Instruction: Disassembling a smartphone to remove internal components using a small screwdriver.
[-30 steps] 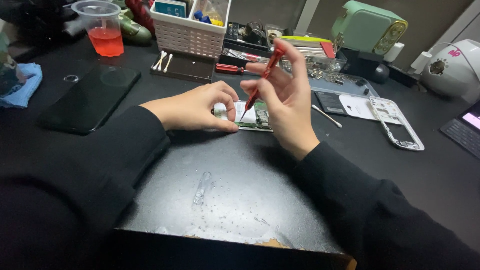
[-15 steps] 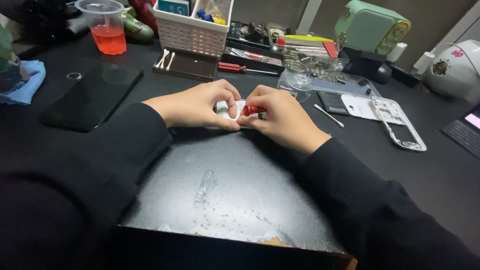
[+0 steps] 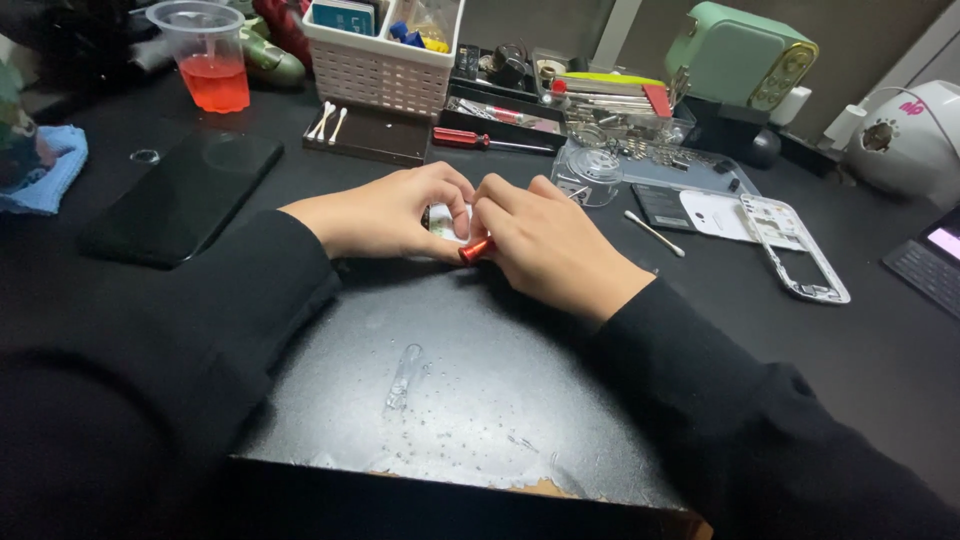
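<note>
Two hands: both meet at the middle of a black work mat point(image 3: 480, 400), fingertips together over one small part
Left hand point(image 3: 385, 215): fingers curled in narrow, pinching the near left edge of a small pale component point(image 3: 447, 224); the thumb and forefinger press against it
Right hand point(image 3: 545, 245): fingers bunched tight and bent down onto the same component, with a red tool point(image 3: 477, 250) tucked under the palm; only its round red end shows, pointing toward the person
Small pale component: lies on the mat at its far edge, between the two hands and mostly covered by them; what kind of part it is cannot be told
Sleeves: both arms in black, reaching in from the near corners
Mat surface: dull and speckled with tiny bits, with a small clear smear near its centre
Left of the hands: a dark phone point(image 3: 185, 195) lying flat with its screen off, a blue cloth point(image 3: 50, 175) beyond it at the table edge, well apart from the hands
Far left: a clear plastic cup point(image 3: 210, 60) holding red liquid
Behind the hands: a white lattice basket point(image 3: 380, 60), a dark tray with cotton swabs point(image 3: 328, 122), a red-handled screwdriver point(image 3: 480, 140)
Right of the hands: a clear round dish point(image 3: 588, 175), a loose cotton swab point(image 3: 655, 233), a white phone frame point(image 3: 795, 245) lying flat
Far right: a mint green box-shaped device point(image 3: 745, 60) standing upright
</note>
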